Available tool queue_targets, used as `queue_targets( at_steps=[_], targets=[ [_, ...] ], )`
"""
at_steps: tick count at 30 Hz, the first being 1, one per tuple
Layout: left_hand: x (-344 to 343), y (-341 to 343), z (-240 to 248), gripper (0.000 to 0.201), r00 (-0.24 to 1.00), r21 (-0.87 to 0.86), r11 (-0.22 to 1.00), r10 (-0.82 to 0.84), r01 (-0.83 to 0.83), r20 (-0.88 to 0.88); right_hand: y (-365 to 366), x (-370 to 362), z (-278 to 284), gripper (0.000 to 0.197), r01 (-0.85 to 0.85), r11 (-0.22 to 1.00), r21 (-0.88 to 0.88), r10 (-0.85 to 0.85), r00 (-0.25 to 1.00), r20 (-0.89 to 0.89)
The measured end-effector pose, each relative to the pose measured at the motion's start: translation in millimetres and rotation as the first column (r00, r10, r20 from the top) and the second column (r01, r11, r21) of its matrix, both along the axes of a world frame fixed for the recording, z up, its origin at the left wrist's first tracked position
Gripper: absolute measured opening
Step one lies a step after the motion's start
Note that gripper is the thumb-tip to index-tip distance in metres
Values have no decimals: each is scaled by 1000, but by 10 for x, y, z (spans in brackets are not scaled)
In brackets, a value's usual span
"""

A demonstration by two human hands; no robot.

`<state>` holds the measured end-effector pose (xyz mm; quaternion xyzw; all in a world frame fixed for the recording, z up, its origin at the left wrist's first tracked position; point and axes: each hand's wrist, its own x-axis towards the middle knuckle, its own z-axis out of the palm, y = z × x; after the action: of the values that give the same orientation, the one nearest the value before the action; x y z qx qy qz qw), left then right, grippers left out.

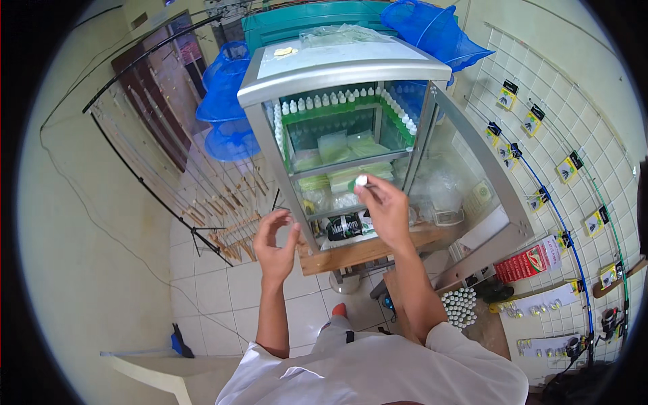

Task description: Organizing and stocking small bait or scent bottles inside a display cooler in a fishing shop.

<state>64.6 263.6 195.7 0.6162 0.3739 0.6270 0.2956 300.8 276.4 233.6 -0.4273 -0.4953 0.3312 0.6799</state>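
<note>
In front of a glass display cabinet (pixel 413 150), my right hand (pixel 386 208) pinches a small green bottle with a white cap (pixel 361 180). The fingers cover part of it. My left hand (pixel 275 244) is raised by the cabinet's lower left corner, thumb and fingers apart in a loose curve, with nothing visible in it. Inside, a row of similar white-capped green bottles (pixel 331 102) lines the edges of the upper shelf. Below that row lie stacks of pale green packets (pixel 361 145).
The cabinet's glass door (pixel 472 182) stands swung out to the right. Many white-capped bottles (pixel 459 307) are grouped low at the right. Fishing rods (pixel 223 202) stand at left; blue nets (pixel 229 101) hang behind. A wire grid (pixel 560 135) with hanging packs covers the right wall.
</note>
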Motion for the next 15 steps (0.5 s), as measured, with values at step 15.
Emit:
queue_targets(
  at_steps=[15],
  targets=[
    [-165,838,414,44,994,165,986,46,-29,-98,2336,585,541,44,563,794,227,-556,523,646]
  ],
)
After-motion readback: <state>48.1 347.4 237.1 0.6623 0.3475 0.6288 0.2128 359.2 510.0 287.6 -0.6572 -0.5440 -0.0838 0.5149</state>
